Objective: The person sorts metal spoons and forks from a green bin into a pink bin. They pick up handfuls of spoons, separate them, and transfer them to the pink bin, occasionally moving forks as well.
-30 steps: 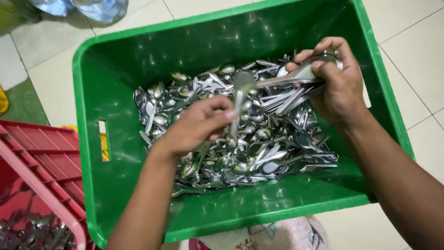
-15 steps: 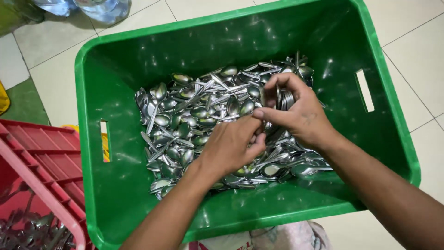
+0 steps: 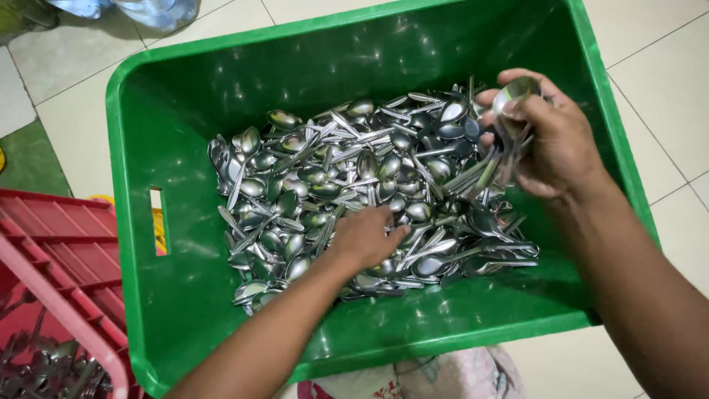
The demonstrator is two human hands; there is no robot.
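Observation:
A large green plastic crate on the tiled floor holds a heap of steel spoons. My left hand reaches down into the middle of the heap, its fingers curled among the spoons. At the right side of the crate, my right hand is raised above the heap and grips a bunch of spoons, bowls up and handles hanging down.
A red plastic crate with more cutlery in it stands at the lower left. Crumpled plastic bags lie at the top left on the pale floor tiles. A pink and white cloth shows below the green crate.
My hands, together over the heap half a second ago, have parted: the right has lifted to the right with its bunch of spoons, the left has dropped back into the heap.

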